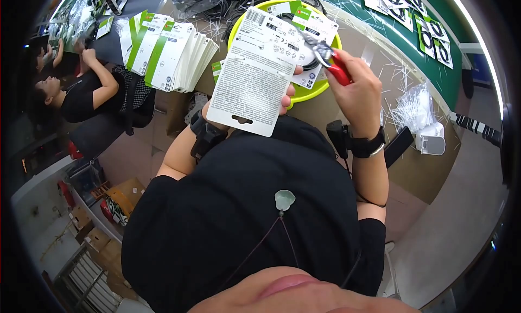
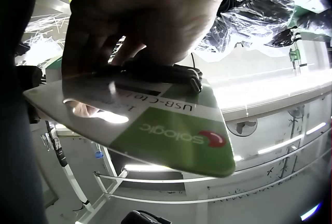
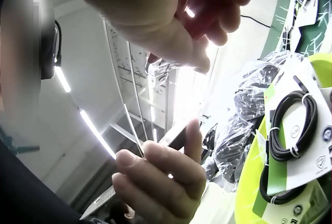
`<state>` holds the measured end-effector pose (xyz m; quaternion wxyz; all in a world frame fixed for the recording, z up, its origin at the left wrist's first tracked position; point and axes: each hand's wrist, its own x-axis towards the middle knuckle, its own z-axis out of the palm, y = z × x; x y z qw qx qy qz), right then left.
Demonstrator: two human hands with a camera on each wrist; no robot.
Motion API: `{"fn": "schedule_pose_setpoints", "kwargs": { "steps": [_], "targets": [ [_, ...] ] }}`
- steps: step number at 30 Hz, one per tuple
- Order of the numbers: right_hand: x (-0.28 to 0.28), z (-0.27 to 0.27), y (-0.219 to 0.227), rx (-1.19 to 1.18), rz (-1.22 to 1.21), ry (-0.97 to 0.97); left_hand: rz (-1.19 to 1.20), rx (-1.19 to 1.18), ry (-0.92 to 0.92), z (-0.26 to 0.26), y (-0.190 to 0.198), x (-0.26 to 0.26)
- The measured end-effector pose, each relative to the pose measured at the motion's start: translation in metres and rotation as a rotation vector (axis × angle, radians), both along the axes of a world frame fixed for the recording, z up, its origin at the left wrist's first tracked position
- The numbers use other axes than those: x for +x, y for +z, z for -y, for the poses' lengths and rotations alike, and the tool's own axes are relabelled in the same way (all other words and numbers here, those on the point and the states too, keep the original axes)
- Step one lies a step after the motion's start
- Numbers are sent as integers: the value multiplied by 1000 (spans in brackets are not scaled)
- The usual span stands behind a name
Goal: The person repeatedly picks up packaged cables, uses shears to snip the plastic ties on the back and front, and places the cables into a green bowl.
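My left hand grips a white printed packaging card from behind, its text side facing up and fingertips showing at the right edge. In the left wrist view the card's green front shows, with a black cable against it under the palm. My right hand holds red-handled cutting pliers, their metal head over the card's right edge. The right wrist view shows the red handle within the right hand's fingers, above the left hand.
Beneath the card stands a lime basin with carded black cables. A stack of cards lies left. White clippings and a plastic bag lie right, near a green mat. Another person sits at left.
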<state>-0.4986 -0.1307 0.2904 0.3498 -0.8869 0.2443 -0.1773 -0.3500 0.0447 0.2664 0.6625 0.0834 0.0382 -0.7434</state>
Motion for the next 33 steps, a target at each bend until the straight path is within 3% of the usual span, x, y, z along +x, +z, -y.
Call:
{"fn": "schedule_pose_setpoints", "kwargs": {
  "steps": [2,5,10,13,22,25,26,29,33],
  "targets": [
    [1,0,0,77,96,-35,5,-4,33,-2,1,-1],
    [2,-2,6,-304,20,161,41,190,100,-6,-2,-2],
    [8,-13,5,-313,33,214,109,151,82,-5,-9,-6],
    [11,-15,6,-309,56,238,69,65,-7,-3,-10,-5],
    [11,-18,8,-359,-6,262,-2,62,-12,-8,-20,-6],
    [7,-16,-4,100,-90,235,189,251,53,-8,-14,-8],
    [6,-14,-4,97,-91,235,189,248,53,-7,-12,-6],
    [4,-3,-5,-135,112,15,-48,92,42,-4,-9,-3],
    [1,2,-8,-402,-13,63,-82,8,-23,-4,-7,0]
  ]
}}
